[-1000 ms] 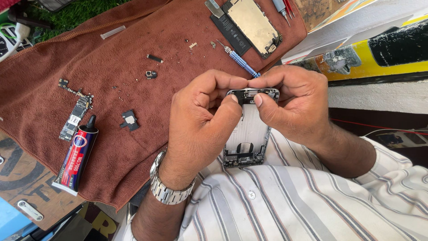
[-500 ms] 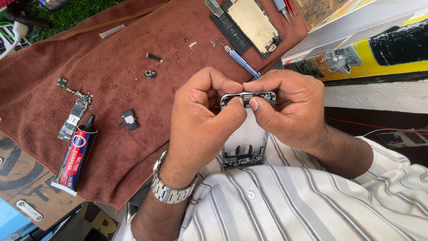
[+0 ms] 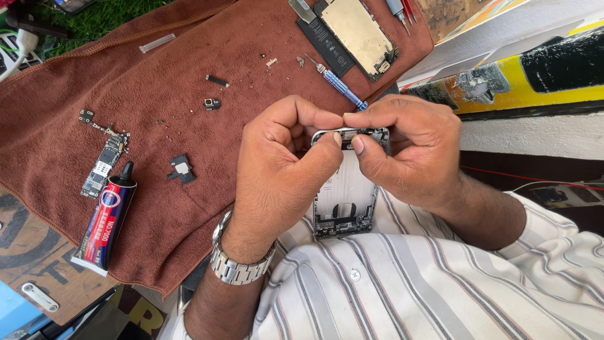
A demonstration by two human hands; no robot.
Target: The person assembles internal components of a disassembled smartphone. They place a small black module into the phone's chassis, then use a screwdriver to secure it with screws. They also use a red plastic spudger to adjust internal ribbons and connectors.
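Silver-grey phone housing (image 3: 345, 201) held upright over the striped shirt (image 3: 440, 283), top edge pinched from both sides. Left hand (image 3: 277, 170) curled tight, thumb and forefinger closed on the upper left corner; right hand (image 3: 412, 154) mirroring it, thumb pressed on the upper right corner, forefinger arched over the top. Spread across the brown towel (image 3: 157, 75) beyond: blue screwdriver (image 3: 340, 85), screen assembly (image 3: 358, 31), small circuit board (image 3: 104, 165), glue tube (image 3: 104, 220) near the towel's left edge, well apart from both hands.

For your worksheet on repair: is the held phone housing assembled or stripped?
Stripped: the phone housing shows its bare interior; its circuit board lies apart on the brown cloth.
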